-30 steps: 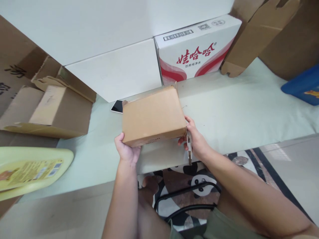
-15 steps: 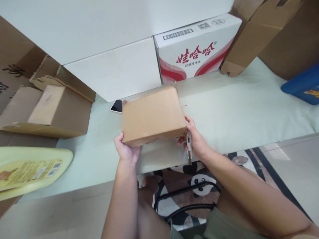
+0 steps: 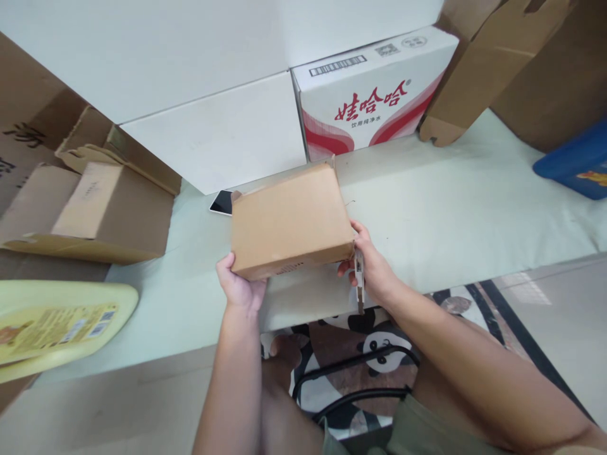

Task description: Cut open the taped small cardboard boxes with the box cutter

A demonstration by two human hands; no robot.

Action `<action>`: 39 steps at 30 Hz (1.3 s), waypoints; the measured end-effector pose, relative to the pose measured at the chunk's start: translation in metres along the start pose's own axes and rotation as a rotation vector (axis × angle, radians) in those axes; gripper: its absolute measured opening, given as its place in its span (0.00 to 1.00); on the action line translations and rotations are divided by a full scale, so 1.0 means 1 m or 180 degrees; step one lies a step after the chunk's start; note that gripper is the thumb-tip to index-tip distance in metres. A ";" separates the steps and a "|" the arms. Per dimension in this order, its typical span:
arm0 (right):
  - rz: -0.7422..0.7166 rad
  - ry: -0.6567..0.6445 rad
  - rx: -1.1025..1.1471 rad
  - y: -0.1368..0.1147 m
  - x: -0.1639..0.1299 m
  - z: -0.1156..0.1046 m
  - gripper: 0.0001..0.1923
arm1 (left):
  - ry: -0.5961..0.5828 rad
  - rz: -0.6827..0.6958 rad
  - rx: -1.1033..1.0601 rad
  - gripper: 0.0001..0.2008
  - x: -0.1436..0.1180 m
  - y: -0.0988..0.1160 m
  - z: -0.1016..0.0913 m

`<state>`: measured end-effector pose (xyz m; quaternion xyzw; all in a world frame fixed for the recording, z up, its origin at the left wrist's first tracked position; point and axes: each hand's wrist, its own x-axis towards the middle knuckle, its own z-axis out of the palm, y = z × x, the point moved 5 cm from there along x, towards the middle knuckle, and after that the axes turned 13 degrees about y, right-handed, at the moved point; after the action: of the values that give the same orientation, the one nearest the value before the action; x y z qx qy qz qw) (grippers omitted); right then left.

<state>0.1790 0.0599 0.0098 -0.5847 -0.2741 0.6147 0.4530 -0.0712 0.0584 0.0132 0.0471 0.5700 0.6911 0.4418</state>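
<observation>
A small brown cardboard box [image 3: 289,218] is held just above the pale green table [image 3: 450,208], tilted toward me. My left hand [image 3: 239,287] grips its near left corner from below. My right hand [image 3: 372,265] holds its near right corner, fingers by a small loose flap that hangs down at the edge. A black phone [image 3: 222,202] lies flat on the table just behind the box's far left corner.
A white carton with red print [image 3: 374,95] and a plain white box [image 3: 218,136] stand at the back. Open brown cartons [image 3: 95,202] lie at left, folded cardboard [image 3: 493,63] at back right, a blue bin [image 3: 576,161] far right, a yellow object [image 3: 57,325] near left.
</observation>
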 end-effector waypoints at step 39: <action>0.0015 -0.0011 0.0034 0.000 -0.001 0.001 0.41 | -0.0136 0.0119 0.0139 0.26 0.003 0.000 -0.002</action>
<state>0.1784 0.0596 0.0106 -0.5819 -0.2702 0.6182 0.4542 -0.0743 0.0588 0.0106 0.0822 0.5744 0.6854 0.4398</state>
